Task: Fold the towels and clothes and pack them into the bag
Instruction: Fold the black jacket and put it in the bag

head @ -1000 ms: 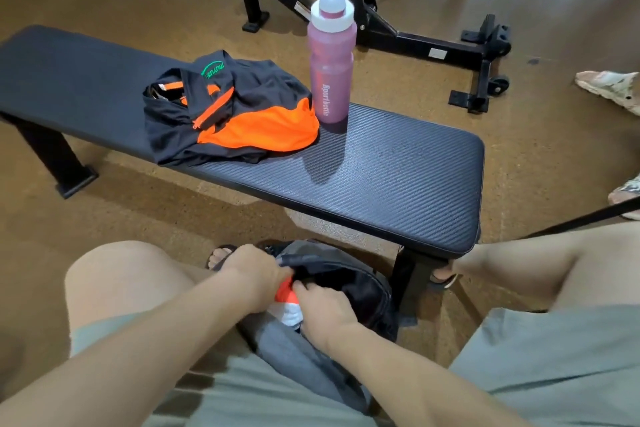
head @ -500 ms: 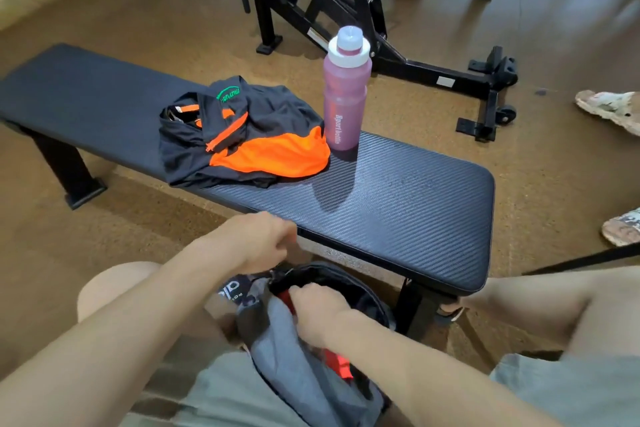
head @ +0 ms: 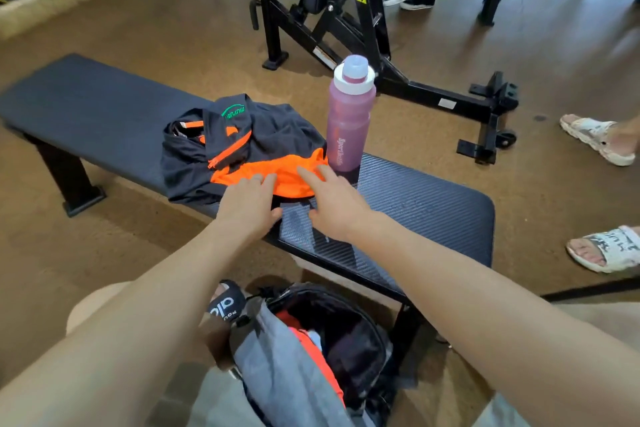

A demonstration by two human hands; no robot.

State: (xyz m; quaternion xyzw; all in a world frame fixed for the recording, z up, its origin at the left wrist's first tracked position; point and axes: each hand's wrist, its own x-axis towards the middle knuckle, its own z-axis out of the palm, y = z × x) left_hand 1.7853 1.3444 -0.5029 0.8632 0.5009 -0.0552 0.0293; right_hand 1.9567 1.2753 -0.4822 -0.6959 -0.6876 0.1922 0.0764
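Observation:
A crumpled black and orange garment [head: 239, 149] lies on the black padded bench [head: 426, 208]. My left hand [head: 251, 203] reaches over the bench's near edge with straight fingers at the garment's orange part. My right hand [head: 332, 199] is beside it, fingers spread, fingertips on the orange edge. Neither hand holds anything. Between my knees stands the open grey and black bag [head: 311, 357], with red and pale cloth showing inside.
A pink sports bottle [head: 349, 118] with a white cap stands upright on the bench just right of the garment. A black gym machine [head: 346, 10] stands behind. Other people's sandalled feet [head: 602, 246] are at the right on the brown floor.
Both hands have left the bag and moved up and forward to the garment on the bench. The bag now stands open with nothing holding it.

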